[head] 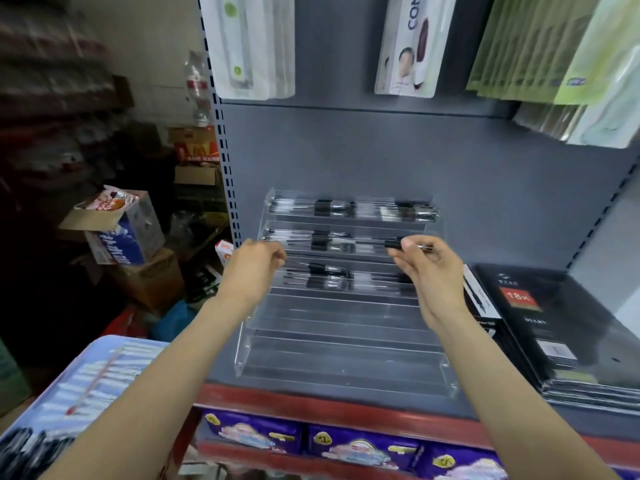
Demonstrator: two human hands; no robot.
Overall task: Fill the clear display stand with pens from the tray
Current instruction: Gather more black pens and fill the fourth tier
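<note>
Fingers of my right hand (pixel 424 268) pinch a pen (pixel 393 243) by its black end, while those of my left hand (pixel 258 263) curl at the pen's other end; blur keeps me from telling whether they grip it. I hold the pen level over the second tier of the clear display stand (pixel 343 327).

Nearest me, at lower left, the pale blue tray (pixel 104 344) carries white pens in rows, with darker ones at its near corner. Below the shelf's red front edge (pixel 311 407) sit purple packets (pixel 360 445).

That stand is a stepped acrylic piece on the grey shelf (pixel 485 410). Its three upper tiers hold black-and-clear pens lying lengthwise; the lower steps are bare. Just right of it lies a stack of black notebooks (pixel 561 323) with a red label.

Behind rises a grey metal back panel (pixel 381 150), with packaged goods (pixel 252 46) hanging above. Cardboard boxes (pixel 121 230) crowd the dim floor at left.
</note>
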